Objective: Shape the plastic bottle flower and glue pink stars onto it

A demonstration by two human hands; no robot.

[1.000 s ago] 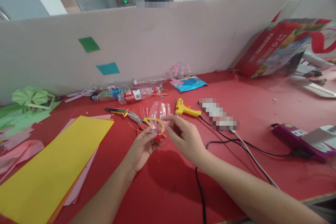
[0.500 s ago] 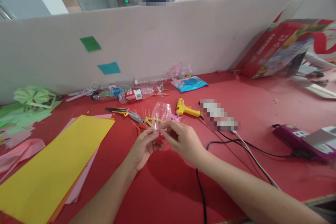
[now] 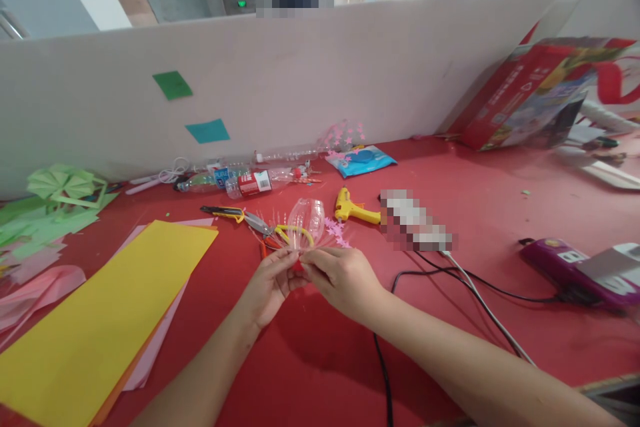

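Between my hands is a clear plastic bottle piece cut into thin strips that fan outward, with a red cap at its bottom. My left hand is closed around the cap end from the left. My right hand pinches at the base of the strips, just beside the left fingertips. Just beyond the hands lie scissors with yellow and orange handles, partly seen through the strips. Pink paper stars lie to the right of the bottle piece.
A yellow glue gun and black cables lie beyond my right hand. Yellow paper sheets are at left. Plastic bottles, a box cutter and a blue wipes pack sit toward the white partition. A purple device is at right.
My right hand has shifted slightly left and in toward the cap. More strips now splay out on the right side of the bottle piece.
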